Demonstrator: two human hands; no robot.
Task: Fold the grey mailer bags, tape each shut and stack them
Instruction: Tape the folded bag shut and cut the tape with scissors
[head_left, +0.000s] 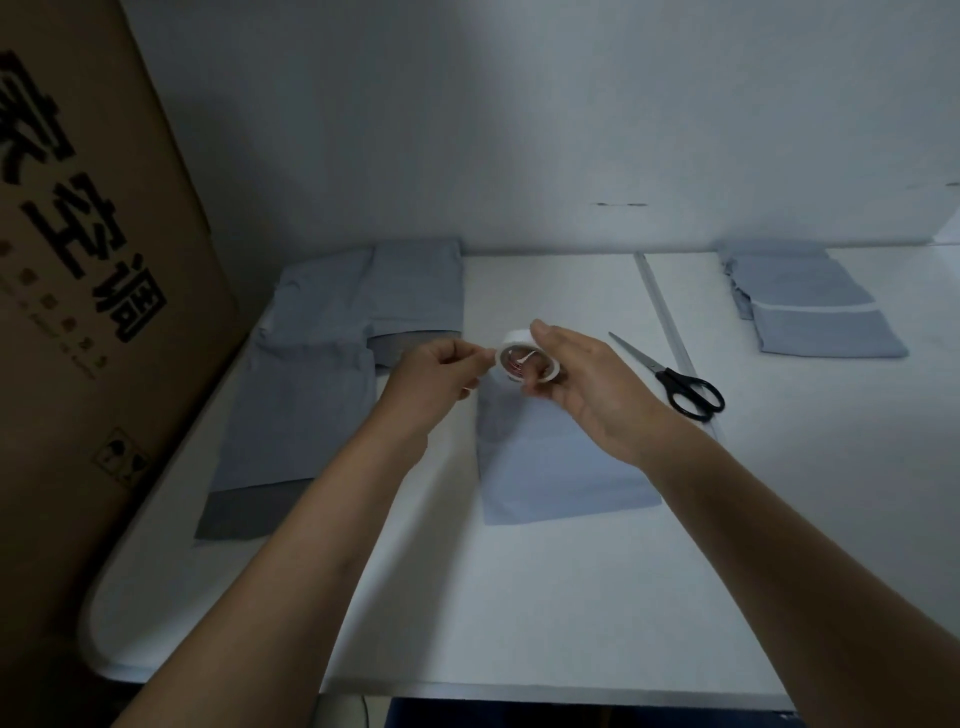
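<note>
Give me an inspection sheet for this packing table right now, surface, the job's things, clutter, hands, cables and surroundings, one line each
Surface: white table, a seam running down its right part.
Job's things: folded grey mailer bag at centre; unfolded grey bags spread at left; stack of folded bags at far right; white tape roll held above the centre bag.
Clutter: black-handled scissors lying right of centre.
Hands: left hand pinches at the roll's edge, seemingly the tape end; right hand holds the roll.
Cables: nothing seen.
Surroundings: large cardboard box with printed characters at left; plain white wall behind.
</note>
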